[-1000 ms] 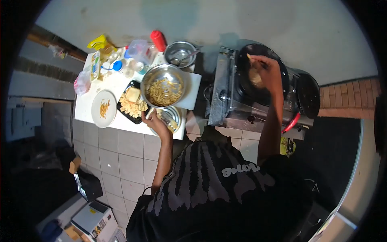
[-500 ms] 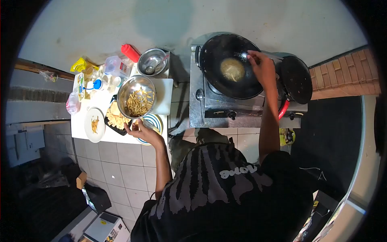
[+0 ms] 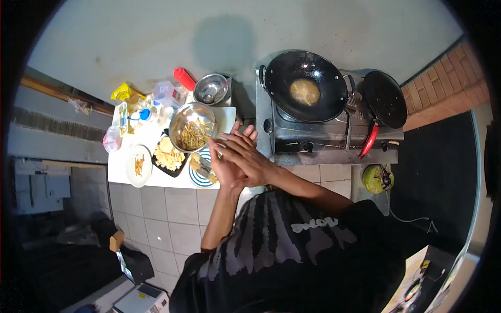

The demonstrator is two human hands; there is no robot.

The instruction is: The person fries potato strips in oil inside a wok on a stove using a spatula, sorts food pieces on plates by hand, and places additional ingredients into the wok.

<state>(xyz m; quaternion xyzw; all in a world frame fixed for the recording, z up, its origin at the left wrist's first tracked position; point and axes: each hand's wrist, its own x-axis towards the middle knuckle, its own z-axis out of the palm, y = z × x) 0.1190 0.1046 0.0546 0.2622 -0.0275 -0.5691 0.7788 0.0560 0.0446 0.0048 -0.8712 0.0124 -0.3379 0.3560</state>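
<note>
My left hand [image 3: 227, 172] and my right hand [image 3: 249, 160] are pressed together in front of me. The right lies across the left palm with its fingers stretched out. Left fingertips show beyond it, spread apart, and I see nothing held in either. Just left of them, a steel bowl [image 3: 177, 117] on the white table holds thin brownish strips [image 3: 194, 135]. On the stove at right, a black wok [image 3: 326, 78] has a small pool of yellowish liquid [image 3: 305, 92] in its bottom.
A flat black pan [image 3: 385, 99] with a red handle [image 3: 369, 141] and a slotted metal spatula [image 3: 348, 130] are right of the wok. The table carries a white plate [image 3: 138, 180], a tray of pale chips [image 3: 168, 155], a blue-striped plate [image 3: 203, 182], another steel bowl [image 3: 211, 83] and a red bottle [image 3: 184, 79].
My right hand has left the wok's edge and crossed to my left hand. My left hand has moved right, away from the steel bowl's rim. The view has shifted slightly.
</note>
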